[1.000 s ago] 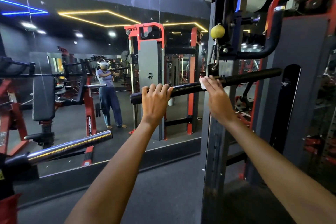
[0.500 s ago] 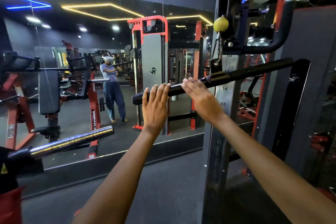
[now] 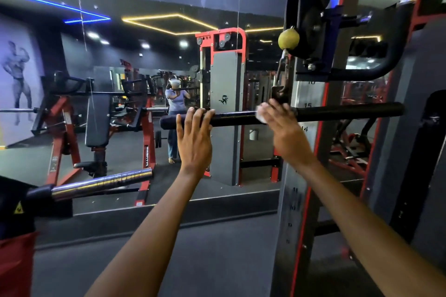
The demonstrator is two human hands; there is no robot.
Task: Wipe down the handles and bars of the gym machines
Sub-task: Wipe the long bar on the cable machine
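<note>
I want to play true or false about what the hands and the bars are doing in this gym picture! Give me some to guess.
1. The left hand has its fingers hooked over the black cable-machine bar. True.
2. The right hand presses a small white cloth on that bar. True.
3. The round yellow-green ball lies on the floor. False: it sits high up, above the metal chain.
4. The shiny chrome bar is held in both hands. False: no hand touches it; it sticks out at the lower left.
5. The black bar hangs straight up and down. False: it lies almost level.
</note>
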